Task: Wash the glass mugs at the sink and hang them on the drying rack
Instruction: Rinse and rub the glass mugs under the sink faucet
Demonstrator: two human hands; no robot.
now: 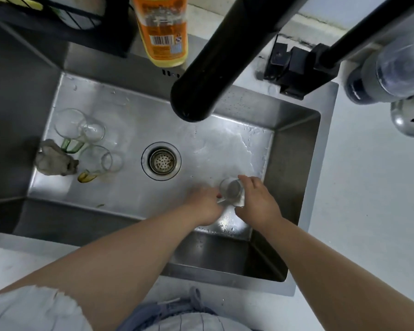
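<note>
I hold a clear glass mug (231, 190) low over the steel sink (294, 144), at its near right. My right hand (258, 201) wraps around the mug's side. My left hand (204, 203) grips it from the left, at what looks like the handle. Two more glass mugs lie on their sides at the sink's left: one with a green handle (78, 130), one with a yellow handle (98, 163). A black wire rack (65, 13) shows at the top left.
The black faucet spout (208, 68) hangs over the sink's middle, with no water visibly running. A grey cloth (54, 161) lies by the mugs. The drain strainer (161, 161) is central. An orange detergent bottle (163, 29) stands behind the sink. A blender jar (392, 68) sits on the right counter.
</note>
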